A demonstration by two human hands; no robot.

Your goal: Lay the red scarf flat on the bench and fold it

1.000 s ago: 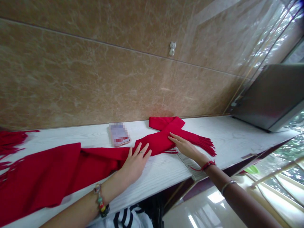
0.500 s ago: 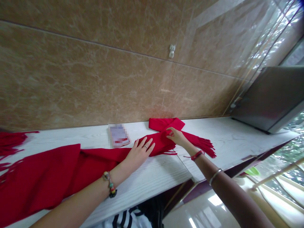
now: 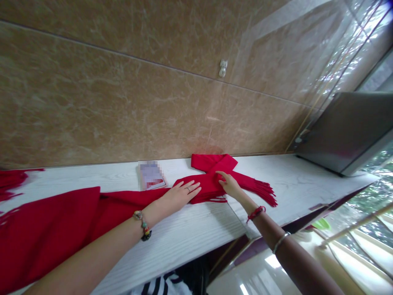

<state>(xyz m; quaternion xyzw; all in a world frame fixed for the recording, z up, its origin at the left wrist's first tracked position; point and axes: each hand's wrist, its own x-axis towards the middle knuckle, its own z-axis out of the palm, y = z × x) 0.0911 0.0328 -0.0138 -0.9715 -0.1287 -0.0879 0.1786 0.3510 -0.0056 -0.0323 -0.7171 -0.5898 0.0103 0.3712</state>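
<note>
A red fringed scarf (image 3: 209, 189) lies folded on the white wood-grain counter, with one strip crossing toward the wall and a fringed end spreading right. Flat on its middle rests my left hand (image 3: 178, 196), fingers extended and slightly spread, a ring on one of them. My right hand (image 3: 231, 186) touches the scarf's right side near the crossing; its fingers are bent and apart from the thumb, gripping no cloth that I can see. More red cloth (image 3: 61, 221) stretches left, partly behind my left forearm. Whether all the red cloth is one piece I cannot tell.
Behind the scarf, near the wall, lies a phone-like object (image 3: 151, 176), partly blurred out. A brown marbled tile wall (image 3: 123, 102) backs the counter (image 3: 184, 229). A large dark grey appliance (image 3: 353, 127) stands at the right end. The counter's front edge drops toward a shiny floor.
My right hand's fingers have straightened a little and shifted slightly down on the scarf. My left hand stays nearly in place, lying flatter. The view has shifted slightly.
</note>
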